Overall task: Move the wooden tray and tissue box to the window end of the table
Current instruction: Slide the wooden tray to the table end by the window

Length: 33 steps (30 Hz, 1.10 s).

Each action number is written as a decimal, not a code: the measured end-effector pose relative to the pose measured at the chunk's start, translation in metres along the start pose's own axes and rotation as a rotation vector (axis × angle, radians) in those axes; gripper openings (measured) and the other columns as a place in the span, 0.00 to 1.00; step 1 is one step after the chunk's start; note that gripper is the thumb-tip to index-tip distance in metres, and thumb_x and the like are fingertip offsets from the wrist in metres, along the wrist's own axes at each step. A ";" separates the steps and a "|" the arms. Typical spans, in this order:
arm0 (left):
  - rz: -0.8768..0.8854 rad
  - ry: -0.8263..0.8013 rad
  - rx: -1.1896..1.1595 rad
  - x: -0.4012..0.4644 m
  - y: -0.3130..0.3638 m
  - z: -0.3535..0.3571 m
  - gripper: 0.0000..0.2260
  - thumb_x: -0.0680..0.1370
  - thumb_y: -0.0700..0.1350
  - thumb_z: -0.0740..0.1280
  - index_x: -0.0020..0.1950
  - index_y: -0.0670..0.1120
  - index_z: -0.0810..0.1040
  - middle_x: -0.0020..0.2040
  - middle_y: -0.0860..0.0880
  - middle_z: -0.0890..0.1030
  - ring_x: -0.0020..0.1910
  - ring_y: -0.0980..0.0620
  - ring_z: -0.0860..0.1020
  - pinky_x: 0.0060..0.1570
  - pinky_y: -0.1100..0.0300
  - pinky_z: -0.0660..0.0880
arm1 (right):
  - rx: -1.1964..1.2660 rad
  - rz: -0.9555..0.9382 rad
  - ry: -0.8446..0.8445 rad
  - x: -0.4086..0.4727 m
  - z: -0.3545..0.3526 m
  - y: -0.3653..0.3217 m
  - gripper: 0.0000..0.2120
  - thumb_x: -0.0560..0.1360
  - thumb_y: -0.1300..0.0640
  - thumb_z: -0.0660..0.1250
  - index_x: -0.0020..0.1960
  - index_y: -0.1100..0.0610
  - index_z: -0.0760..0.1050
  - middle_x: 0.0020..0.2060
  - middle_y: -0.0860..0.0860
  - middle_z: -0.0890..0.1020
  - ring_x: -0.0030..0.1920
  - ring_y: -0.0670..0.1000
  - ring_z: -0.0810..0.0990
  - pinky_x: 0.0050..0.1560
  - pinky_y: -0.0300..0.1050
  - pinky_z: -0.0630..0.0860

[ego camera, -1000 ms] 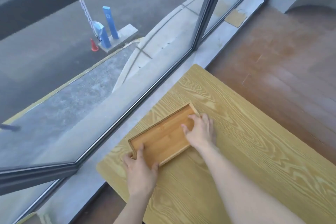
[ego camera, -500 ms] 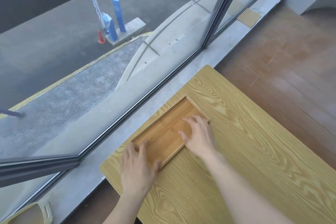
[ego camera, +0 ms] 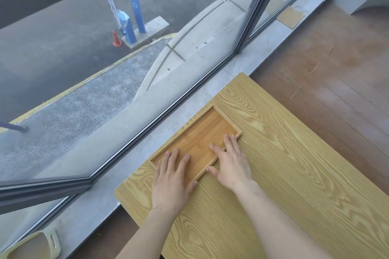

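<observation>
The shallow wooden tray (ego camera: 202,132) lies flat on the light wood-grain table (ego camera: 294,174), its long side running along the table's edge nearest the window. My left hand (ego camera: 171,181) rests flat across the tray's near left corner, fingers spread. My right hand (ego camera: 230,163) lies flat over the tray's near rim, fingertips inside the tray. Neither hand grips it. No tissue box is in view.
The grey stone sill (ego camera: 147,139) and the window frame (ego camera: 168,111) run close along the table's left edge. Brown wooden floor (ego camera: 336,59) lies to the right. A pale basket-like object (ego camera: 31,246) sits on the floor at bottom left.
The tray has slid from the table's middle up to the window edge and turned parallel to it. Both hands went from holding its ends to lying flat on it.
</observation>
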<state>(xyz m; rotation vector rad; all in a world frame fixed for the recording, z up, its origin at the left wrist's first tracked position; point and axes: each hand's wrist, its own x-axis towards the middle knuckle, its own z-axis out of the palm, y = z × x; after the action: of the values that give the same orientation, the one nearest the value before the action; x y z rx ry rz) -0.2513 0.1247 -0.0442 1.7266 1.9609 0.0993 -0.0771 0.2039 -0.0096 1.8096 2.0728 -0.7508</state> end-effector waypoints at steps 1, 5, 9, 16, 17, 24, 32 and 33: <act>-0.002 -0.001 -0.001 0.001 0.000 -0.001 0.35 0.75 0.66 0.64 0.79 0.60 0.58 0.83 0.52 0.53 0.82 0.49 0.47 0.79 0.47 0.53 | 0.000 0.005 0.002 0.001 -0.001 -0.002 0.38 0.77 0.38 0.70 0.82 0.45 0.60 0.85 0.59 0.49 0.85 0.59 0.42 0.82 0.61 0.59; -0.007 0.006 -0.003 0.005 -0.002 -0.003 0.35 0.75 0.66 0.64 0.79 0.60 0.58 0.82 0.52 0.54 0.82 0.49 0.47 0.79 0.48 0.54 | 0.004 0.011 0.009 0.009 -0.003 -0.007 0.38 0.77 0.39 0.71 0.81 0.46 0.61 0.85 0.58 0.49 0.85 0.59 0.42 0.82 0.61 0.59; -0.008 0.014 0.008 0.007 -0.003 -0.003 0.35 0.75 0.67 0.63 0.80 0.60 0.57 0.83 0.52 0.53 0.82 0.48 0.47 0.79 0.48 0.53 | 0.028 0.016 0.005 0.013 -0.003 -0.008 0.37 0.77 0.40 0.71 0.81 0.46 0.60 0.86 0.58 0.48 0.85 0.58 0.40 0.83 0.61 0.57; -0.012 0.022 0.001 0.008 -0.002 -0.005 0.35 0.76 0.66 0.63 0.80 0.59 0.57 0.83 0.52 0.53 0.82 0.48 0.47 0.79 0.48 0.54 | 0.019 0.003 0.014 0.015 0.001 -0.006 0.38 0.78 0.39 0.70 0.82 0.45 0.58 0.86 0.57 0.46 0.85 0.57 0.38 0.83 0.61 0.56; -0.012 0.021 0.003 0.008 -0.001 -0.005 0.35 0.76 0.67 0.63 0.80 0.59 0.56 0.83 0.52 0.53 0.82 0.48 0.47 0.79 0.48 0.53 | 0.019 0.003 0.014 0.015 0.002 -0.006 0.38 0.78 0.39 0.70 0.82 0.44 0.58 0.86 0.56 0.46 0.85 0.57 0.38 0.83 0.61 0.55; 0.023 0.018 0.060 0.011 -0.001 -0.012 0.36 0.74 0.68 0.63 0.79 0.58 0.57 0.82 0.49 0.57 0.81 0.46 0.52 0.79 0.48 0.52 | -0.010 -0.004 0.114 0.004 0.008 -0.002 0.42 0.77 0.33 0.65 0.84 0.44 0.52 0.85 0.56 0.41 0.84 0.59 0.34 0.84 0.63 0.52; 0.148 0.069 0.143 0.025 0.004 -0.041 0.40 0.73 0.76 0.50 0.81 0.60 0.52 0.83 0.48 0.50 0.82 0.44 0.41 0.78 0.40 0.38 | -0.014 0.129 0.233 -0.020 -0.012 0.015 0.48 0.73 0.20 0.47 0.83 0.42 0.32 0.82 0.58 0.30 0.83 0.62 0.30 0.81 0.70 0.34; 0.167 0.075 0.156 0.028 0.007 -0.046 0.40 0.72 0.77 0.49 0.81 0.60 0.51 0.83 0.48 0.48 0.81 0.44 0.39 0.78 0.39 0.37 | -0.010 0.148 0.252 -0.024 -0.016 0.018 0.48 0.72 0.20 0.45 0.82 0.41 0.30 0.82 0.59 0.29 0.82 0.62 0.30 0.81 0.71 0.34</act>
<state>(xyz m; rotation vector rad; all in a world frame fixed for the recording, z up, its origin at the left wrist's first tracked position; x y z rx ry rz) -0.2664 0.1655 -0.0111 2.0131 1.9182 0.0722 -0.0530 0.1940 0.0133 2.1189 2.0534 -0.4938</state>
